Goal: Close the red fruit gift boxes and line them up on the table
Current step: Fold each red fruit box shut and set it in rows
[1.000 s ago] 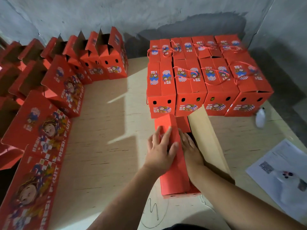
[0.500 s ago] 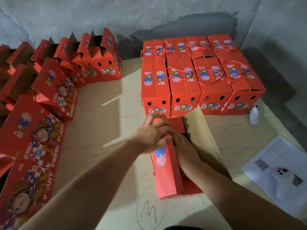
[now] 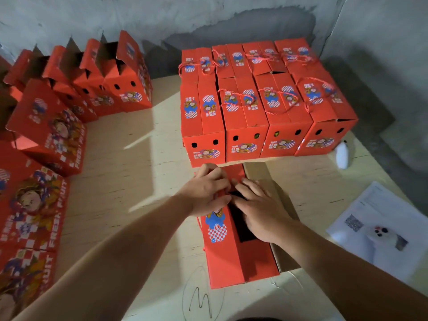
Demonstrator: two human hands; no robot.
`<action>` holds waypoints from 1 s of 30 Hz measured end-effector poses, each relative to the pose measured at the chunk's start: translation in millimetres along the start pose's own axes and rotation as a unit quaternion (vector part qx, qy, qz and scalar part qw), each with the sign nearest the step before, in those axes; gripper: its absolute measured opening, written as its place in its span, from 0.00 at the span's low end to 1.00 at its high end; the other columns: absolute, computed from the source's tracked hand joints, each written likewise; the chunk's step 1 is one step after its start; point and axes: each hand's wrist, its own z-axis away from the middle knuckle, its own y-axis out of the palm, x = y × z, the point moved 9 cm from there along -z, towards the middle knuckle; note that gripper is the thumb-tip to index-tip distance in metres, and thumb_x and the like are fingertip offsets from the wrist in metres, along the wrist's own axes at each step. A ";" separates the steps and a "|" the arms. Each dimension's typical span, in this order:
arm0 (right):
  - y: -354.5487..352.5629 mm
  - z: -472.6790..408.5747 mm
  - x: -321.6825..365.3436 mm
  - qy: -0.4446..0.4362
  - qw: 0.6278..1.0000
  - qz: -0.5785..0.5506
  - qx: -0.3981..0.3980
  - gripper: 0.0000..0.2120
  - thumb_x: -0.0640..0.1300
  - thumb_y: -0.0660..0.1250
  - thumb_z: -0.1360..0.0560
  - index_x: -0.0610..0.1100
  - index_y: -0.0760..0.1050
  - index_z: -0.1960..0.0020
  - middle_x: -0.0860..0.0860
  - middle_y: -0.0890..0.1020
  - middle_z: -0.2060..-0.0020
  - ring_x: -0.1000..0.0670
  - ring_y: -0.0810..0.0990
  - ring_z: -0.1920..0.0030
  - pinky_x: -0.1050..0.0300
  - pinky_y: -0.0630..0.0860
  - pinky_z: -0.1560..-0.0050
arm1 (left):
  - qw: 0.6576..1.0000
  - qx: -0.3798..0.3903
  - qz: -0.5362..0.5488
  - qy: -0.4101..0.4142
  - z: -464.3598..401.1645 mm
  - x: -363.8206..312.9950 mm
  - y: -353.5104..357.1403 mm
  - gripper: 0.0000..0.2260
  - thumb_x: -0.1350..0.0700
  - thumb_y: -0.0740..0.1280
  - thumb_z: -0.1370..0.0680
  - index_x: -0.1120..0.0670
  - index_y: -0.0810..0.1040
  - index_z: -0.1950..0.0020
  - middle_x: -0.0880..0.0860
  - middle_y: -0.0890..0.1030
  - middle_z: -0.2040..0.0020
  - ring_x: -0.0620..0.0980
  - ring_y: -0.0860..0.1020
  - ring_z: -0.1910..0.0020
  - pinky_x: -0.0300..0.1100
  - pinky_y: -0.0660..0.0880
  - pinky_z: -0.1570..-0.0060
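Left hand (image 3: 205, 191) has slid forward, fingers flat, pressing left lid flap of red printed cardboard gift box (image 3: 222, 258). Right hand (image 3: 257, 212) flat, apparently tucking inner flap; grasps nothing. Slot still open, closure unfinished.

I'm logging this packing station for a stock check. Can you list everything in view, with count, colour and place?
closed gift boxes: about eight, red, packed in two rows at the table's far right.
open gift boxes: many, exact count unclear, red, along the left edge and far left.
box being closed: one, red, centre front.
cardboard sheet: one, brown, right of that box.
paper sheet: one, white, right edge.
small white object: one, by the closed boxes.
table: one, pale wood.
left hand: on the box's top flap.
right hand: flat over the box's opening.
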 end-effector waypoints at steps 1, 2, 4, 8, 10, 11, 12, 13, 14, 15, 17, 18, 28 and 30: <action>-2.2 1.1 -2.6 -0.004 0.999 -0.042 -0.023 0.19 0.37 0.67 0.26 0.45 0.78 0.35 0.47 0.70 0.24 0.43 0.61 0.21 0.42 0.60 0.22 | 1.000 -0.007 0.005 -0.007 -2.2 0.9 -0.1 0.15 0.43 0.64 0.24 0.52 0.81 0.49 0.48 0.75 0.43 0.58 0.67 0.36 0.58 0.74 0.41; -4.6 2.7 -5.5 -0.004 0.996 -0.078 -0.044 0.17 0.36 0.66 0.25 0.43 0.79 0.37 0.46 0.71 0.25 0.44 0.61 0.20 0.43 0.58 0.21 | 1.000 -0.006 0.004 -0.021 -5.1 1.7 0.1 0.14 0.42 0.64 0.25 0.51 0.80 0.52 0.47 0.74 0.44 0.56 0.66 0.37 0.57 0.74 0.41; -9.5 5.8 -8.0 0.002 0.991 -0.114 -0.068 0.16 0.33 0.64 0.24 0.41 0.80 0.38 0.45 0.74 0.27 0.44 0.62 0.21 0.51 0.52 0.20 | 0.998 0.016 -0.023 -0.055 -10.3 2.1 3.6 0.12 0.40 0.62 0.29 0.48 0.75 0.57 0.43 0.72 0.46 0.53 0.64 0.38 0.56 0.73 0.40; -28.4 16.4 1.2 0.021 0.990 -0.113 -0.085 0.13 0.36 0.66 0.23 0.42 0.80 0.40 0.48 0.80 0.35 0.44 0.70 0.25 0.53 0.59 0.23 | 0.991 0.070 -0.078 -0.079 -13.5 4.4 16.9 0.12 0.35 0.58 0.30 0.42 0.69 0.58 0.41 0.66 0.47 0.51 0.60 0.38 0.52 0.64 0.33; -37.2 35.7 14.9 0.049 0.988 -0.104 -0.108 0.10 0.49 0.64 0.20 0.47 0.79 0.43 0.52 0.82 0.45 0.47 0.77 0.36 0.49 0.69 0.31 | 0.992 0.070 -0.075 -0.076 -12.1 5.1 17.9 0.12 0.35 0.57 0.29 0.42 0.70 0.57 0.42 0.66 0.47 0.52 0.60 0.37 0.52 0.62 0.32; -33.4 46.5 25.0 0.076 0.987 -0.115 -0.082 0.15 0.59 0.61 0.19 0.50 0.77 0.42 0.55 0.81 0.48 0.51 0.78 0.42 0.50 0.71 0.34 | 0.993 0.062 -0.071 -0.070 -11.4 4.1 17.2 0.12 0.36 0.57 0.28 0.42 0.70 0.58 0.42 0.67 0.47 0.52 0.61 0.37 0.52 0.61 0.33; -22.7 56.6 36.9 0.102 0.986 -0.131 -0.033 0.23 0.68 0.55 0.20 0.53 0.73 0.38 0.58 0.80 0.47 0.54 0.78 0.44 0.53 0.70 0.33 | 0.995 0.046 -0.067 -0.060 -10.6 2.0 15.4 0.11 0.37 0.57 0.27 0.43 0.71 0.58 0.42 0.68 0.48 0.52 0.62 0.38 0.52 0.62 0.33; -8.0 66.0 48.3 0.120 0.983 -0.140 0.022 0.31 0.75 0.50 0.23 0.55 0.68 0.31 0.60 0.79 0.43 0.56 0.77 0.42 0.55 0.66 0.29 | 0.997 0.026 -0.062 -0.050 -9.3 -0.7 13.0 0.11 0.39 0.58 0.25 0.43 0.72 0.59 0.42 0.70 0.48 0.52 0.63 0.39 0.51 0.63 0.35; 5.0 73.8 56.2 0.133 0.978 -0.145 0.065 0.36 0.77 0.48 0.25 0.57 0.61 0.26 0.62 0.78 0.39 0.57 0.76 0.38 0.56 0.60 0.25 | 0.998 0.003 -0.052 -0.041 -7.8 -3.0 10.6 0.10 0.41 0.60 0.24 0.44 0.74 0.59 0.42 0.72 0.49 0.52 0.64 0.40 0.51 0.65 0.36; 12.4 78.3 59.0 0.148 0.974 -0.152 0.082 0.38 0.77 0.49 0.26 0.57 0.57 0.23 0.62 0.76 0.35 0.57 0.74 0.34 0.57 0.55 0.22 | 0.998 -0.020 -0.037 -0.037 -6.5 -3.9 7.8 0.10 0.43 0.62 0.23 0.46 0.76 0.59 0.43 0.73 0.50 0.51 0.65 0.41 0.50 0.66 0.37; 9.4 81.7 55.3 0.186 0.964 -0.178 0.065 0.38 0.75 0.50 0.26 0.57 0.58 0.21 0.62 0.74 0.30 0.55 0.69 0.28 0.59 0.51 0.21 | 0.997 -0.056 -0.002 -0.043 -4.4 -1.7 3.1 0.09 0.46 0.66 0.22 0.50 0.80 0.56 0.44 0.76 0.50 0.52 0.66 0.42 0.51 0.67 0.39; 6.2 83.4 52.7 0.199 0.962 -0.179 0.055 0.39 0.75 0.47 0.27 0.58 0.60 0.21 0.62 0.72 0.27 0.55 0.66 0.25 0.59 0.50 0.20 | 0.997 -0.063 0.008 -0.048 -4.5 -0.7 1.9 0.09 0.47 0.67 0.22 0.51 0.81 0.55 0.44 0.76 0.50 0.52 0.66 0.42 0.52 0.68 0.39; -4.4 90.1 59.7 0.187 0.974 -0.127 0.010 0.41 0.76 0.42 0.24 0.52 0.78 0.32 0.57 0.84 0.47 0.52 0.80 0.45 0.56 0.61 0.27 | 0.997 -0.044 -0.025 -0.058 -14.9 -4.5 -0.2 0.13 0.48 0.66 0.19 0.54 0.85 0.57 0.45 0.78 0.55 0.54 0.66 0.44 0.48 0.64 0.39; -4.2 90.4 58.9 0.198 0.969 -0.145 0.014 0.36 0.72 0.49 0.24 0.51 0.78 0.31 0.56 0.85 0.50 0.52 0.81 0.47 0.56 0.61 0.25 | 0.996 -0.043 -0.051 -0.056 -16.5 -7.6 1.0 0.14 0.48 0.65 0.20 0.54 0.82 0.61 0.44 0.76 0.57 0.52 0.65 0.46 0.45 0.63 0.40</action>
